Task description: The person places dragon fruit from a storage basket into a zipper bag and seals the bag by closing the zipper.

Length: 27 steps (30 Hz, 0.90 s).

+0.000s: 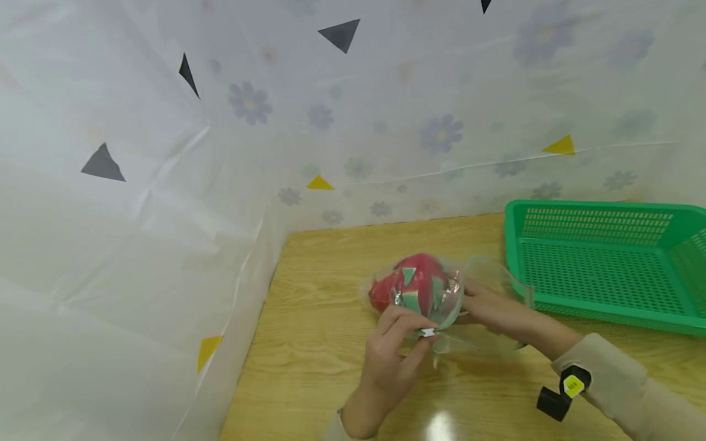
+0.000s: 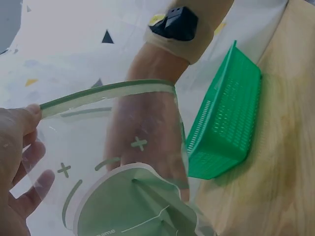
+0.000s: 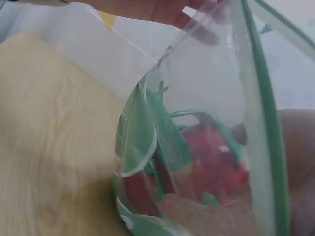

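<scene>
My left hand (image 1: 388, 355) pinches one corner of the mouth of a clear zip bag (image 1: 485, 269), with a small white piece (image 1: 428, 332) at its fingertips. A green strip (image 2: 106, 91) runs along the bag's mouth, and green print covers its lower part. My right hand (image 1: 499, 315) reaches in through the mouth. Inside lies a red dragon fruit (image 1: 425, 269) with green pointed patches. In the right wrist view, the right thumb and fingers (image 3: 206, 214) lie on either side of the dragon fruit, gripping it through the opening; the fingertips are partly hidden.
A green plastic basket (image 1: 607, 312) with slotted walls stands at the right on the wooden table (image 1: 298, 331). White sheeting (image 1: 386, 92) with flowers and triangles hangs behind the table and along its left side. A black wrist camera (image 1: 554, 401) juts from the right sleeve.
</scene>
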Each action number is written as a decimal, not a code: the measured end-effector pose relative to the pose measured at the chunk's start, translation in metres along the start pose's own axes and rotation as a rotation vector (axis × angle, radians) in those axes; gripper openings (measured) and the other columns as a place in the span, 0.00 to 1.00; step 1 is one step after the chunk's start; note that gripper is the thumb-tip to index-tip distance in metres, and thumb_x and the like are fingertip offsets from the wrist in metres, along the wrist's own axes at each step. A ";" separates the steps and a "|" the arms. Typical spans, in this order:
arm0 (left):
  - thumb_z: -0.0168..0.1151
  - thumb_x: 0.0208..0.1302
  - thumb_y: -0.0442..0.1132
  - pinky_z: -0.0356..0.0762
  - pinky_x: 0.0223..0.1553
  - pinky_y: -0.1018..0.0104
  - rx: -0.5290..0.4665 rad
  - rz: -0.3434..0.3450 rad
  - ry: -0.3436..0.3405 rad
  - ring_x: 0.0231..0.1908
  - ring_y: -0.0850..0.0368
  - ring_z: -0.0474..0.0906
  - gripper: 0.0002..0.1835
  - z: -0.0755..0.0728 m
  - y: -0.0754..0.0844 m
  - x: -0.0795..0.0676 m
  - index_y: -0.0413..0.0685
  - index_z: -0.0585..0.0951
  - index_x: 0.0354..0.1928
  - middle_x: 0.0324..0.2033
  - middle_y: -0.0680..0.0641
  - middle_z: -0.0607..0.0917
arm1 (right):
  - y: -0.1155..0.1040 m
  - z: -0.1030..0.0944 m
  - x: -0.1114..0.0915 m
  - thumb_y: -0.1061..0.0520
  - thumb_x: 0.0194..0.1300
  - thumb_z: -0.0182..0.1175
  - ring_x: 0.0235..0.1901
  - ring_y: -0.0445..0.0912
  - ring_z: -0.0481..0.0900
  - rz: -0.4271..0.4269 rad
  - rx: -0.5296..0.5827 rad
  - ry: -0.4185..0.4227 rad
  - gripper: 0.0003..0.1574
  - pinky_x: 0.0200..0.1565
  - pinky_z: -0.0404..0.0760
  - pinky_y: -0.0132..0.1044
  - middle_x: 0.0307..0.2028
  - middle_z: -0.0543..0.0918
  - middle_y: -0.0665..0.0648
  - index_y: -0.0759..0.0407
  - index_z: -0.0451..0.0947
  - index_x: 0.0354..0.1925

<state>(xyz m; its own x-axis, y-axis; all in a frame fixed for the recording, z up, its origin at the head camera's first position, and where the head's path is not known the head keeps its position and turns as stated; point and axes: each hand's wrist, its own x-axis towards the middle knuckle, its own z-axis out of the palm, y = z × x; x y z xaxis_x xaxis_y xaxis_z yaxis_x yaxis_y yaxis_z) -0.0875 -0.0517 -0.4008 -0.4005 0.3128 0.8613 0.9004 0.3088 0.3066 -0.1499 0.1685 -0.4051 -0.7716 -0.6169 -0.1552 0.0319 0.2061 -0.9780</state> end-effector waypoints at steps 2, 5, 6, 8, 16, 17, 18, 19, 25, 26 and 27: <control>0.67 0.62 0.31 0.81 0.44 0.76 -0.022 -0.033 0.027 0.39 0.58 0.78 0.07 -0.004 -0.003 0.002 0.39 0.80 0.41 0.37 0.46 0.79 | -0.010 -0.001 -0.004 0.44 0.80 0.43 0.65 0.60 0.71 0.038 -0.133 0.011 0.40 0.61 0.77 0.56 0.75 0.56 0.66 0.50 0.40 0.80; 0.66 0.64 0.31 0.83 0.41 0.72 -0.045 -0.072 0.068 0.38 0.56 0.79 0.07 -0.008 -0.007 0.006 0.39 0.79 0.41 0.37 0.45 0.80 | -0.025 -0.005 -0.011 0.44 0.79 0.45 0.60 0.60 0.76 0.006 -0.347 0.056 0.36 0.55 0.81 0.55 0.65 0.72 0.65 0.55 0.53 0.76; 0.66 0.63 0.31 0.83 0.41 0.70 -0.052 -0.084 0.084 0.38 0.55 0.80 0.07 -0.010 -0.009 0.008 0.38 0.79 0.41 0.37 0.44 0.81 | -0.030 -0.007 -0.013 0.44 0.79 0.46 0.57 0.58 0.78 -0.016 -0.425 0.091 0.33 0.51 0.83 0.52 0.60 0.77 0.64 0.57 0.60 0.73; 0.67 0.62 0.29 0.83 0.38 0.67 -0.069 -0.112 0.121 0.37 0.55 0.79 0.08 -0.013 -0.013 0.011 0.38 0.79 0.42 0.37 0.44 0.82 | -0.038 -0.011 -0.019 0.46 0.78 0.49 0.53 0.55 0.81 -0.075 -0.566 0.170 0.26 0.46 0.84 0.48 0.54 0.82 0.60 0.58 0.72 0.64; 0.69 0.56 0.24 0.79 0.59 0.58 -0.129 -0.171 0.166 0.52 0.46 0.82 0.12 -0.014 -0.021 0.018 0.38 0.81 0.42 0.39 0.39 0.83 | -0.045 -0.026 -0.033 0.62 0.71 0.57 0.35 0.38 0.82 -0.365 -0.834 0.426 0.10 0.31 0.79 0.31 0.40 0.87 0.47 0.51 0.83 0.43; 0.69 0.56 0.23 0.82 0.55 0.62 -0.137 -0.173 0.177 0.49 0.47 0.83 0.12 -0.013 -0.021 0.019 0.37 0.80 0.42 0.38 0.39 0.83 | -0.043 -0.027 -0.035 0.64 0.69 0.59 0.35 0.37 0.81 -0.412 -0.854 0.444 0.11 0.30 0.78 0.29 0.40 0.87 0.46 0.50 0.83 0.43; 0.68 0.56 0.22 0.83 0.49 0.66 -0.148 -0.176 0.187 0.46 0.48 0.83 0.13 -0.013 -0.022 0.019 0.36 0.80 0.42 0.39 0.38 0.83 | -0.040 -0.029 -0.038 0.66 0.67 0.60 0.35 0.35 0.81 -0.460 -0.870 0.462 0.13 0.30 0.77 0.27 0.39 0.87 0.45 0.49 0.83 0.43; 0.68 0.56 0.22 0.83 0.43 0.68 -0.161 -0.180 0.198 0.43 0.49 0.83 0.13 -0.013 -0.023 0.020 0.35 0.80 0.43 0.39 0.37 0.83 | -0.038 -0.030 -0.040 0.68 0.65 0.62 0.35 0.34 0.80 -0.516 -0.885 0.480 0.15 0.29 0.76 0.26 0.39 0.87 0.45 0.48 0.83 0.42; 0.66 0.59 0.22 0.71 0.22 0.65 -0.191 -0.212 0.231 0.29 0.55 0.74 0.11 -0.015 -0.028 0.026 0.35 0.80 0.43 0.37 0.38 0.83 | -0.019 -0.040 -0.060 0.54 0.72 0.59 0.40 0.33 0.78 -0.824 -0.933 0.606 0.07 0.36 0.74 0.20 0.38 0.84 0.50 0.52 0.83 0.38; 0.65 0.59 0.22 0.70 0.21 0.65 -0.190 -0.219 0.233 0.28 0.56 0.72 0.10 -0.015 -0.029 0.027 0.35 0.80 0.43 0.37 0.38 0.83 | -0.016 -0.041 -0.063 0.49 0.74 0.56 0.42 0.34 0.78 -0.846 -0.933 0.628 0.14 0.38 0.73 0.19 0.39 0.84 0.52 0.54 0.84 0.36; 0.65 0.60 0.22 0.68 0.20 0.65 -0.187 -0.229 0.235 0.27 0.57 0.70 0.10 -0.016 -0.029 0.028 0.36 0.80 0.43 0.36 0.39 0.83 | -0.013 -0.042 -0.065 0.44 0.75 0.53 0.44 0.36 0.77 -0.849 -0.933 0.642 0.20 0.42 0.72 0.18 0.41 0.83 0.55 0.55 0.84 0.36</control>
<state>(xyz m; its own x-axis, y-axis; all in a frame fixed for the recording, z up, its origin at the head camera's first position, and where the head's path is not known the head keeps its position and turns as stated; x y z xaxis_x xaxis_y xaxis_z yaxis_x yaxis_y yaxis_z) -0.1224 -0.0663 -0.3798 -0.5650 0.0332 0.8245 0.8160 0.1706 0.5523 -0.1262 0.2379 -0.3769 -0.5025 -0.4096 0.7614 -0.8113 0.5277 -0.2515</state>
